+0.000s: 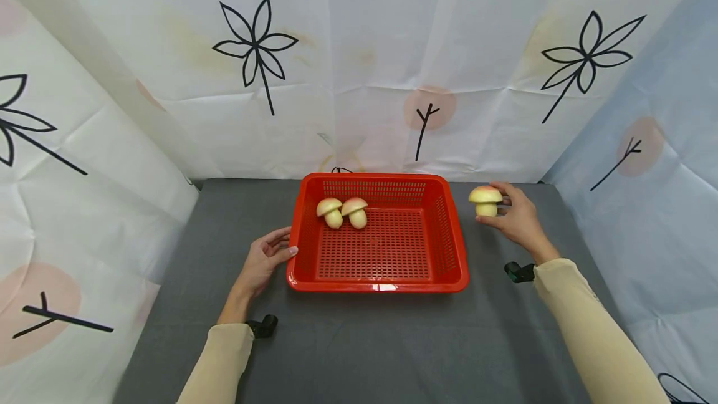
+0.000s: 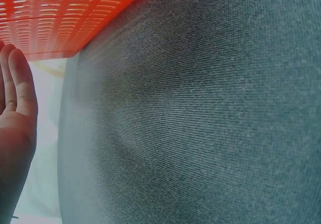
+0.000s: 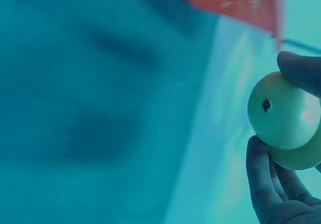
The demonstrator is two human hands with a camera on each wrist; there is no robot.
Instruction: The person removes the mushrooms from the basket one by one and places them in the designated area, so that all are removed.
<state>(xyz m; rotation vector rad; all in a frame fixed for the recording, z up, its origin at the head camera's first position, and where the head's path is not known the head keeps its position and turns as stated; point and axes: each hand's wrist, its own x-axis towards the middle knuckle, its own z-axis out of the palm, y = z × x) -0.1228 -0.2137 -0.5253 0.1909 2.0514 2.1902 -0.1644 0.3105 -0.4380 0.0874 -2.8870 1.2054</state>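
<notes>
A red plastic basket (image 1: 373, 287) with slotted walls sits on the grey surface in the head view. Inside it, at the back left, lie two toy mushrooms, one (image 1: 330, 212) touching the other (image 1: 356, 212). My left hand (image 1: 266, 260) holds the basket's left side, thumb on the rim and fingers along the outer wall. In the left wrist view those fingers (image 2: 22, 83) reach up to the slotted wall. To the right of the basket, my right hand (image 1: 517, 217) pinches a third mushroom (image 1: 485, 199), yellowish with an upright stem. Its round stem end (image 3: 281, 111) faces the right wrist camera.
Grey cloth (image 1: 364, 348) covers the table around the basket. White printed fabric (image 1: 359, 67) hangs behind and at both sides. A thin black cable (image 1: 341, 169) shows behind the basket's back rim, and another dark cord (image 1: 681, 388) is at the lower right corner.
</notes>
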